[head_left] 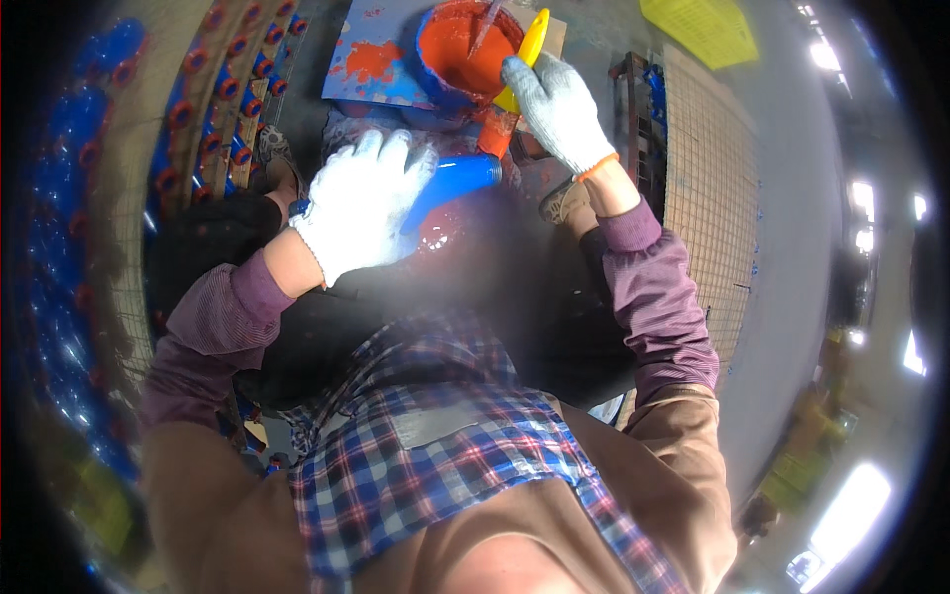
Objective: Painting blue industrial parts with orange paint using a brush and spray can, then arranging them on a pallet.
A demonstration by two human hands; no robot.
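My left hand (361, 203), in a white work glove, is closed around a shiny blue pipe fitting (467, 182), whose open end points right. My right hand (559, 109), also gloved in white with an orange cuff edge, grips a paintbrush (534, 38) by its yellow handle. The brush's red-coated bristle end points down to the fitting's open end and appears to touch it. Beyond both hands stands a bucket (427, 61) of red-orange paint with a stick in it. My left fingers partly hide the fitting.
The bucket stands on a paint-splattered blue-grey board (371, 59). Blue fittings with red ends stand in rows on racks (223, 94) at left, with many more blue pieces (74, 228) farther left. A wire mesh panel (708, 178) lies at right. A yellow crate (703, 30) sits at the far right.
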